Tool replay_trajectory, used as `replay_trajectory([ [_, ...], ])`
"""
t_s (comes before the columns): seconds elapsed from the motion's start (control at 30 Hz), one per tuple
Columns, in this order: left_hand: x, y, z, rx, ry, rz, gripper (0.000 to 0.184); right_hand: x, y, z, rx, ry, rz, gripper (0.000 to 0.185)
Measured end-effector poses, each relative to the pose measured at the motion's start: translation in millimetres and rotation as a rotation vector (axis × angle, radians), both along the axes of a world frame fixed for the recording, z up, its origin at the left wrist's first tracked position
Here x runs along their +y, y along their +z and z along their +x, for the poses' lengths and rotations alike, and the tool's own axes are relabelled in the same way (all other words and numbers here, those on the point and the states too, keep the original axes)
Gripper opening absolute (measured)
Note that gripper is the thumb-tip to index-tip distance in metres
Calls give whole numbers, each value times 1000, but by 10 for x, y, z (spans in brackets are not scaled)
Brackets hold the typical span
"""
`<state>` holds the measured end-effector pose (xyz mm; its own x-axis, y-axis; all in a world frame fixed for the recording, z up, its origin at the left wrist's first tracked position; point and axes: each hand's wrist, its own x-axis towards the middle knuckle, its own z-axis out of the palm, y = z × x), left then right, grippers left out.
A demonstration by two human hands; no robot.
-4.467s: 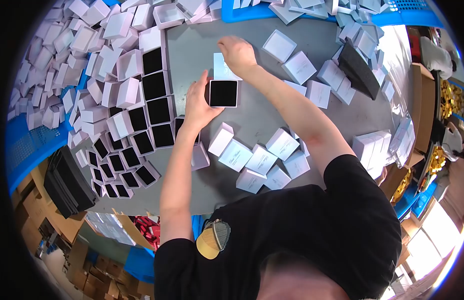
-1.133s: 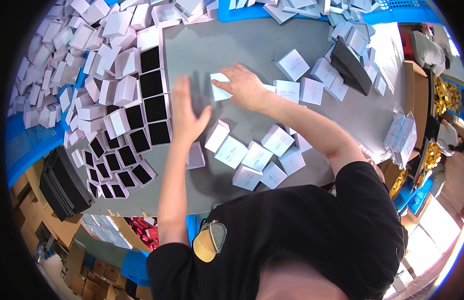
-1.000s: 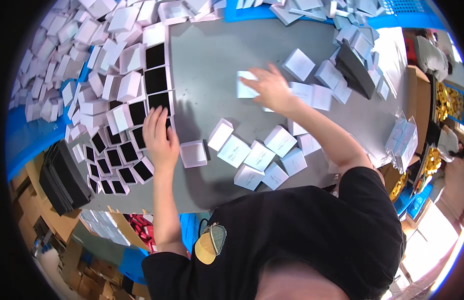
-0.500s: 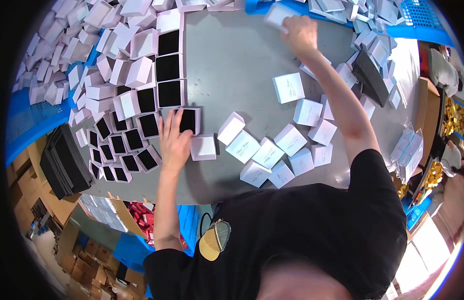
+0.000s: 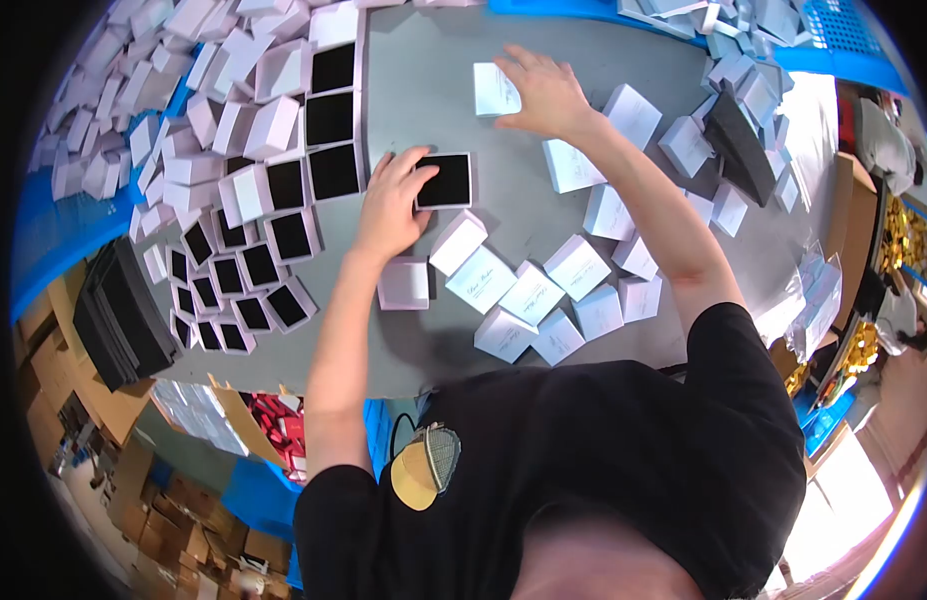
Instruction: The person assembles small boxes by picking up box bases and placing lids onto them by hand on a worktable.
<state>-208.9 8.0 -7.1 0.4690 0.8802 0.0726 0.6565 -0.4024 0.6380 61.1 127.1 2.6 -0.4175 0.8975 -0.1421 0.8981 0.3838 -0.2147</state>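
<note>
My left hand (image 5: 395, 203) is closed on the left side of a small white box base (image 5: 469, 180) with a black insert, thumb and fingers along its edge. Farther up the table, my right hand (image 5: 549, 97) grips a white printed box lid (image 5: 492, 88) by its right side. The lid and the base are apart. Just below the base lies a cluster of printed white lids (image 5: 483, 280). An open white box part (image 5: 403, 284) rests beneath my left wrist.
Black-lined box bases (image 5: 333, 118) stand in rows on the left, beside a large heap of white box parts (image 5: 183, 170). Blue crates (image 5: 43, 245) border the table (image 5: 423, 80). Dark inserts (image 5: 738, 145) lean among boxes at right; a dark stack (image 5: 123, 315) sits at left.
My left hand has pulled the black-lined base up and right, away from the rows. My right hand has brought the lid left and down from the back crate.
</note>
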Motion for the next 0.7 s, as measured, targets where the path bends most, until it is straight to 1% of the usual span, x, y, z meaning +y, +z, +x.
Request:
replay_trajectory([
  [0.03,14,-7,0,-26,17,9,58,-22,-15,-4,-58,87,1,75],
  [0.1,12,-59,34,-236,136,-123,62,-54,11,-41,-42,49,-39,80],
  [0.13,14,-17,53,-248,219,-250,75,-35,24,-61,-36,26,-48,82],
  [0.23,-24,-160,103,-323,310,-264,92,-104,-29,-112,455,100,-172,88],
  [0.27,-26,-205,125,-291,314,-217,97,-174,-25,-139,495,134,-272,88],
  [0.3,-22,-241,144,-260,319,-169,102,-291,107,-262,534,170,-372,88],
  [0.33,-7,-261,155,-227,326,-119,106,-401,75,-338,561,191,-389,83],
  [0.37,3,-272,159,-219,331,-134,108,-492,61,-401,502,269,-298,80],
  [0.43,0,-290,158,-198,344,-168,112,-619,86,-436,500,293,-206,75],
  [0.53,-2,-347,141,-183,310,-90,110,-767,125,-408,431,372,-111,71],
  [0.63,34,-389,126,-200,283,-39,108,-828,171,-398,408,344,-84,68],
  [0.7,-10,-405,134,-193,267,-35,107,-923,105,-448,350,334,-7,66],
])
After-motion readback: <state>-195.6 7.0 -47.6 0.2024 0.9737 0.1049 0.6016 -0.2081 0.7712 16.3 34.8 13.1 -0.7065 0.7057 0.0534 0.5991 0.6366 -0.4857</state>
